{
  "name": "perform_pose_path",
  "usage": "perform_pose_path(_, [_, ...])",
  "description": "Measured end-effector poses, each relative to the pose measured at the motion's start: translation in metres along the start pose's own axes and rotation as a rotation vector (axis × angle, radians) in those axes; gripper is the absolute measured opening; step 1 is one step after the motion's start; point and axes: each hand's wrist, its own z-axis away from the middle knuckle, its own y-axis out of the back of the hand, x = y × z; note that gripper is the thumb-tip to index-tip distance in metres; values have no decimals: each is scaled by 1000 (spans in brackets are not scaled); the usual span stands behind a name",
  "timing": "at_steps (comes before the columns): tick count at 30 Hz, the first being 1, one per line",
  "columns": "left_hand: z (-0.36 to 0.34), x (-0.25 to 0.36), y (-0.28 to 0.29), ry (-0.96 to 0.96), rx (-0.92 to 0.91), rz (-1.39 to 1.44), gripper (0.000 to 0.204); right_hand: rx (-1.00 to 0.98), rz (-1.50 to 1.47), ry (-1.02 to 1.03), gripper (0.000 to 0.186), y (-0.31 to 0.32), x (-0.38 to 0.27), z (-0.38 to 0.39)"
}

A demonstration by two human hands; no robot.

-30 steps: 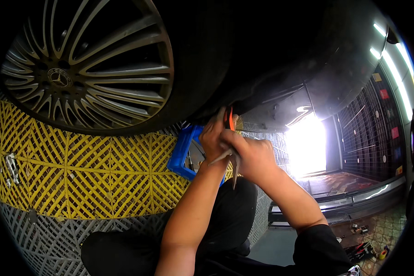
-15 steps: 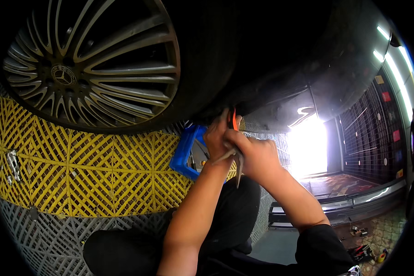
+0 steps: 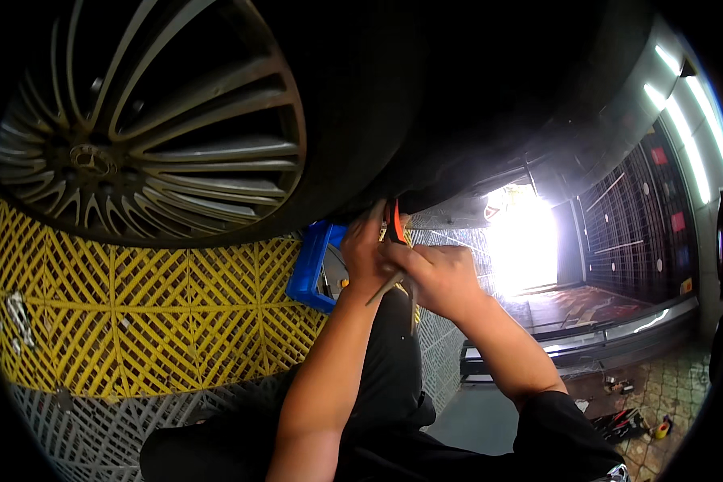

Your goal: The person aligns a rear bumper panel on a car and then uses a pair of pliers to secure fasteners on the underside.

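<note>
Close together, both my hands work at the lower edge of a dark car body (image 3: 450, 181), just right of the wheel. My right hand (image 3: 438, 277) is closed round a hand tool (image 3: 396, 225) with an orange-and-black handle. Two pointed metal prongs of this tool stick out below the hand toward me, spread apart. Against it on the left, my left hand (image 3: 363, 255) has its fingers bent up at the car's underside. Its fingertips and whatever they grip are hidden in shadow and behind the tool.
A car wheel (image 3: 209, 161) with many spokes fills the upper left. Beside my left forearm, a blue bin (image 3: 301, 277) holds small items. Yellow grating (image 3: 185, 301) covers the floor, with a silvery object (image 3: 20, 320) at far left. More tools (image 3: 622, 426) lie at lower right.
The view has shifted slightly, so the wheel sits farther left and my hands a little lower and left. My right hand still grips the orange-handled tool, its prongs still apart.
</note>
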Motion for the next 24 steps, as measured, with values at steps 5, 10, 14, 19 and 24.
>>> perform_pose_path(5, [-5, -17, 13, -115, -41, 49, 33, -49, 2, 172, 33, 5, -21, 30])
perform_pose_path(10, [-14, 8, 18, 185, -20, 129, 27, 115, -242, 12, 39, -20, -22, 80])
perform_pose_path(14, [-21, 9, 20, 206, -76, 119, 25, 224, -334, -494, 25, -69, -8, 122])
perform_pose_path(19, [-7, 3, 8, 370, -51, 308, 27, 390, -526, -754, 22, -125, -15, 123])
perform_pose_path(24, [-4, -3, 1, 204, 77, 134, 25, 314, -500, -377, 31, -107, -10, 123])
